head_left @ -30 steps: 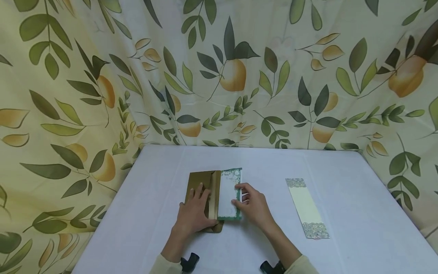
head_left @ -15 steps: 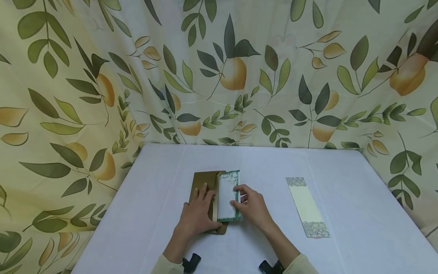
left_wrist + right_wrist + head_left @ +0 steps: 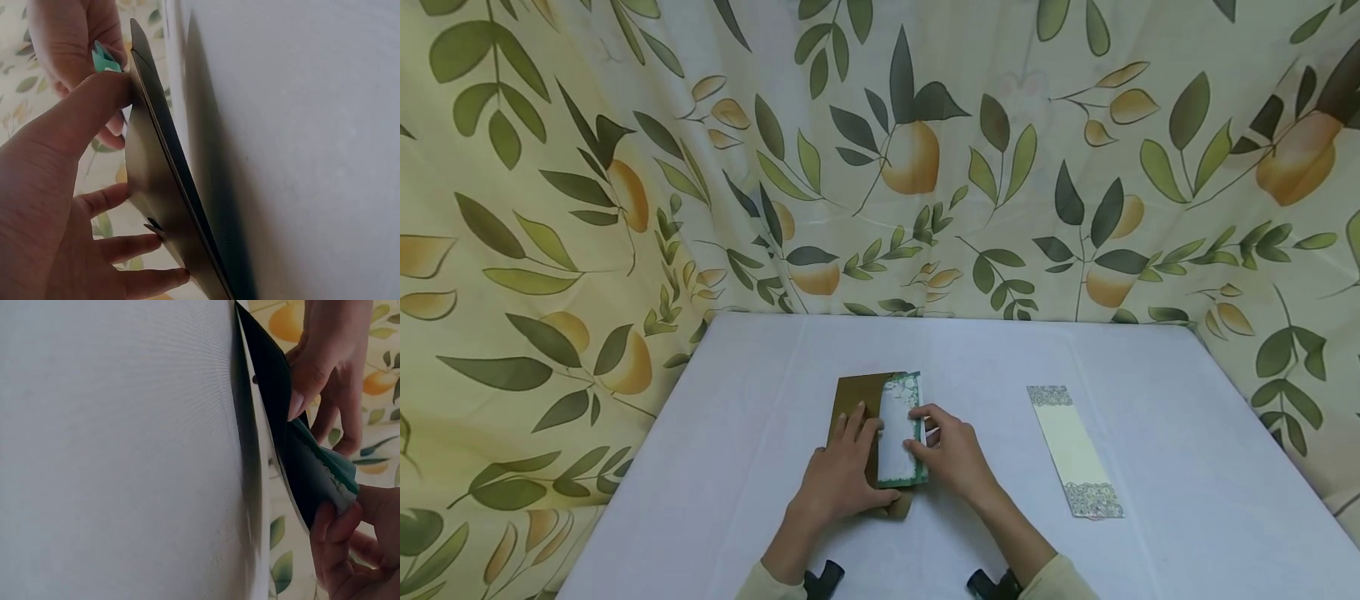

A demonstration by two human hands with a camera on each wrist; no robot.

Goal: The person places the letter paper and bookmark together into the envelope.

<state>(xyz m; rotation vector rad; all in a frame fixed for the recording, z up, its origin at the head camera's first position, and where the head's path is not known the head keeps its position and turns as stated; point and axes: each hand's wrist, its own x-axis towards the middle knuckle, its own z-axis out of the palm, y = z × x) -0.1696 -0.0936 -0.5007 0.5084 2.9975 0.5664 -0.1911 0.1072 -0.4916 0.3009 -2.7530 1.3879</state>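
A brown envelope (image 3: 857, 390) lies near the middle of the table, and a white card (image 3: 895, 446) with a green leafy border sits partly inside it, its right part showing. My left hand (image 3: 841, 479) rests on the envelope with fairly straight, spread fingers, the thumb near its lower right. At the card's right edge, my right hand (image 3: 953, 450) pinches it between thumb and fingers. In the left wrist view the envelope (image 3: 162, 169) is seen edge-on, with the left fingertips touching its face. The right wrist view has the card (image 3: 325, 469) bowed at the envelope's opening.
A long pale strip (image 3: 1075, 446) with patterned ends lies on the white table (image 3: 1187, 467), right of my right hand. Behind the table hangs a curtain (image 3: 1015, 208) printed with leaves and fruit. Black wrist devices (image 3: 992, 585) show at the sleeves.
The envelope and my left hand have moved right, toward my right hand. Less of the card's width shows outside the envelope. My right hand keeps its pinch and has shifted slightly left.
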